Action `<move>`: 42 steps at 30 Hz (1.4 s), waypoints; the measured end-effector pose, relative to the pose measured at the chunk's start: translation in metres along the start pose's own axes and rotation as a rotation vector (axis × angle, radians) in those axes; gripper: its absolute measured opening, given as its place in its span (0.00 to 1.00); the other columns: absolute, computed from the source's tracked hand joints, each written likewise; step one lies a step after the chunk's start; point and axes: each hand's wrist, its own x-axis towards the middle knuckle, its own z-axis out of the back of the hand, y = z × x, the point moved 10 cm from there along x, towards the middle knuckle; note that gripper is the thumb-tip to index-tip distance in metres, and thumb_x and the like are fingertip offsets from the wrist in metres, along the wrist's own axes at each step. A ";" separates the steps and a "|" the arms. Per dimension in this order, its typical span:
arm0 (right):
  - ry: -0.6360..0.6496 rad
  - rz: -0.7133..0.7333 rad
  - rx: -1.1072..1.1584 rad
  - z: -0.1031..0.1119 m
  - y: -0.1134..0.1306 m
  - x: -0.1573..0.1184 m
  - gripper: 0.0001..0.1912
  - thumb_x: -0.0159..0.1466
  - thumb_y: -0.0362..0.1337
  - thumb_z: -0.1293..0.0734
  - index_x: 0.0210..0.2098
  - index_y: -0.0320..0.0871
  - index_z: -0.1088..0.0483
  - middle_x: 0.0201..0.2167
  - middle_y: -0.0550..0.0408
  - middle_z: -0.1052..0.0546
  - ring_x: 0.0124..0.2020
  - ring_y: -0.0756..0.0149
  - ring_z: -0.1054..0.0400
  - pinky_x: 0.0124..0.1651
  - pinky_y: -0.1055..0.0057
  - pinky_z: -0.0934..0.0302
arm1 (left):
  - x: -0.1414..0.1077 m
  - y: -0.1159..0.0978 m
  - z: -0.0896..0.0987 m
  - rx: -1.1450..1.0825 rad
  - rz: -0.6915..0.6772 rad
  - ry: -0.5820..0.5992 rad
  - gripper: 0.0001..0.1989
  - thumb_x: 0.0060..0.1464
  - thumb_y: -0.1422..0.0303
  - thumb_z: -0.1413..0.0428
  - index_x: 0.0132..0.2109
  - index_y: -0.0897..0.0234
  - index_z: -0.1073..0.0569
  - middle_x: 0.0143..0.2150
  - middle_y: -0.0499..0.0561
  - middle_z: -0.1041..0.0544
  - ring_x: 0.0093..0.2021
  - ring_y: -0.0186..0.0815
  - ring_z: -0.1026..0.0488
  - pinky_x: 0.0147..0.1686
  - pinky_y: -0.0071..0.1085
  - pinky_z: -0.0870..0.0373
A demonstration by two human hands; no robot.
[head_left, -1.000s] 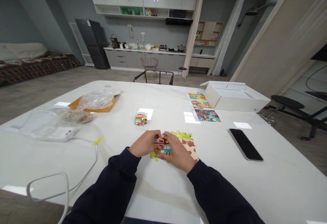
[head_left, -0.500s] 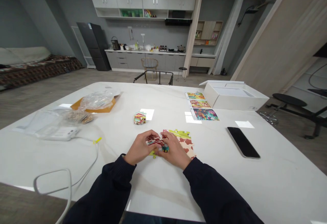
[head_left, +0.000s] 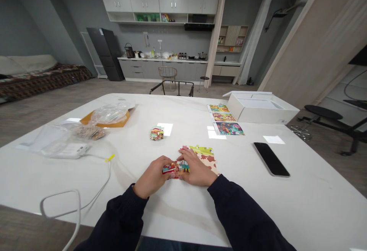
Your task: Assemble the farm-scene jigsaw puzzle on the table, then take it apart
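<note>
My left hand (head_left: 153, 174) is closed on a small stack of puzzle pieces (head_left: 169, 167), pinched between thumb and fingers at the left edge of a partly joined jigsaw puzzle (head_left: 210, 161). The puzzle lies flat, showing green at the top and brown patches on cream. Across its left part rests my right hand (head_left: 197, 169), thumb and fingers apart and touching the pieces, so some of the picture is hidden. Beyond my hands sits a small pile of puzzle pieces (head_left: 156, 133).
A picture sheet (head_left: 226, 123) lies beside an open white box (head_left: 260, 109). A phone (head_left: 271, 159) is at the right. On the left are an orange envelope (head_left: 120, 122) under plastic wrap, bagged pieces (head_left: 88, 132), a white device (head_left: 67, 150) and its cable (head_left: 99, 190).
My left hand has moved left and toward me with its pieces, apart from the right hand's fingers. My right hand has opened out flat over the puzzle.
</note>
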 end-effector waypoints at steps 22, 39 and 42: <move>0.018 0.025 0.087 0.002 -0.001 -0.001 0.24 0.52 0.40 0.19 0.46 0.47 0.26 0.66 0.43 0.33 0.72 0.48 0.46 0.74 0.45 0.57 | 0.011 0.004 -0.002 -0.086 0.128 0.108 0.20 0.45 0.70 0.36 0.48 0.61 0.27 0.37 0.49 0.20 0.37 0.39 0.22 0.35 0.30 0.28; -0.394 -0.148 -0.007 0.078 -0.059 -0.009 0.21 0.68 0.42 0.32 0.60 0.46 0.30 0.59 0.45 0.26 0.63 0.53 0.34 0.69 0.50 0.42 | 0.031 -0.001 0.001 -0.092 0.037 0.137 0.10 0.64 0.58 0.47 0.44 0.60 0.33 0.35 0.48 0.23 0.29 0.35 0.26 0.30 0.29 0.33; -0.321 -0.064 -0.087 0.060 -0.058 -0.005 0.26 0.66 0.45 0.30 0.61 0.42 0.31 0.61 0.42 0.28 0.66 0.50 0.38 0.70 0.50 0.44 | 0.064 0.002 -0.015 -0.103 0.046 0.236 0.12 0.63 0.57 0.47 0.42 0.61 0.31 0.33 0.48 0.24 0.27 0.35 0.27 0.28 0.30 0.32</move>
